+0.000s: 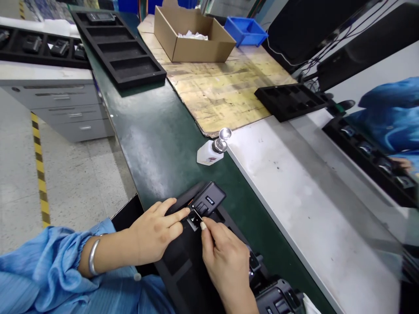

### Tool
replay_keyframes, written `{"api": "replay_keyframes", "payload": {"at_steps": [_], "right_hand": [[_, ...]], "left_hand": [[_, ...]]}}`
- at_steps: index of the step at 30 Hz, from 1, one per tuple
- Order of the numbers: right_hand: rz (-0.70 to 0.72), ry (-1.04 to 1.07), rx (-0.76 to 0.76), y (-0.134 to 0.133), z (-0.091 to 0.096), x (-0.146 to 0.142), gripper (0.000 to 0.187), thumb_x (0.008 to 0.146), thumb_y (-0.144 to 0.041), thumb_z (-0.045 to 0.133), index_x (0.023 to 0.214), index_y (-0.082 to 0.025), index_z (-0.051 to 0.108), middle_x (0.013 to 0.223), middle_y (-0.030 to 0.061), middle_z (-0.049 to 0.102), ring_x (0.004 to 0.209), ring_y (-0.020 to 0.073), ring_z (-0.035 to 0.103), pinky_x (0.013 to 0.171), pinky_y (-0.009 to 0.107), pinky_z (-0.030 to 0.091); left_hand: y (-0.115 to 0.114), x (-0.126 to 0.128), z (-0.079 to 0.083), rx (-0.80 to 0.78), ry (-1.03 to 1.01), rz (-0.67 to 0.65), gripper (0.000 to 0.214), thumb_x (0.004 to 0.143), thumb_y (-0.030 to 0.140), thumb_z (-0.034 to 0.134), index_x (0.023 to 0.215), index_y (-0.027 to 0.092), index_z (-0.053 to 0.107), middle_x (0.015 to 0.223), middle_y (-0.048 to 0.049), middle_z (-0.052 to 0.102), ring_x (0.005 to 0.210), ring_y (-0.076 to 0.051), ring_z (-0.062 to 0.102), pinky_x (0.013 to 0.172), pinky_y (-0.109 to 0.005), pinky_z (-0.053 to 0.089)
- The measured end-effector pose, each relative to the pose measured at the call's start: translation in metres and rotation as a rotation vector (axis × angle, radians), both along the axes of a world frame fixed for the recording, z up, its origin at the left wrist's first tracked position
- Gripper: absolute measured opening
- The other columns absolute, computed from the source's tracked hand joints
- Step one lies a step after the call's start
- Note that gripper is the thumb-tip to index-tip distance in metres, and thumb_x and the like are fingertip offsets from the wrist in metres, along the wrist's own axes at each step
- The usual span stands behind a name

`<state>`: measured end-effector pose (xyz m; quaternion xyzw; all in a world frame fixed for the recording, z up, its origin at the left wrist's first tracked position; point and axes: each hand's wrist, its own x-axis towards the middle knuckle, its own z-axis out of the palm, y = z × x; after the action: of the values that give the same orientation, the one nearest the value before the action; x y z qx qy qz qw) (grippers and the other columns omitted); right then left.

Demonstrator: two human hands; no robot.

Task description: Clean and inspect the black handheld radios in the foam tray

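A small black device [208, 201] with white lettering lies on a black foam tray [183, 270] at the near edge of the green bench. My left hand [153, 233] rests on the tray, fingers stretched out, with the index fingertip pressing the device's near end. My right hand [222, 255] is closed in a pinch on a thin, small piece [196, 214] at that same end; I cannot make out what it is. More black devices [278, 296] sit in the tray beyond my right wrist.
A white dispenser bottle [211, 152] with a metal top stands on the green mat [157, 131]. Further off lie empty black foam trays [118, 48] [290, 101], a cardboard box [193, 35], a blue bin [246, 30] and a worn board. A co-worker's blue sleeve [389, 113] is at right.
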<state>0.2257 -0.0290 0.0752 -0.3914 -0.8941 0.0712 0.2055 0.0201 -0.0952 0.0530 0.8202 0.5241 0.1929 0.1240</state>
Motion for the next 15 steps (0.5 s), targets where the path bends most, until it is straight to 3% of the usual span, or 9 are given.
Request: {"api": "replay_keyframes", "payload": {"at_steps": [15], "right_hand": [[0.015, 0.067, 0.034, 0.002, -0.011, 0.008, 0.015, 0.096, -0.015, 0.054, 0.105, -0.013, 0.067, 0.077, 0.0019, 0.064, 0.064, 0.0111, 0.058, 0.065, 0.024, 0.045]], "left_hand": [[0.0, 0.0, -0.001, -0.008, -0.027, -0.004, 0.022, 0.078, 0.006, 0.054, 0.092, 0.014, 0.069, 0.146, -0.0105, 0.054, 0.132, -0.042, 0.042, 0.095, -0.056, 0.049]]}}
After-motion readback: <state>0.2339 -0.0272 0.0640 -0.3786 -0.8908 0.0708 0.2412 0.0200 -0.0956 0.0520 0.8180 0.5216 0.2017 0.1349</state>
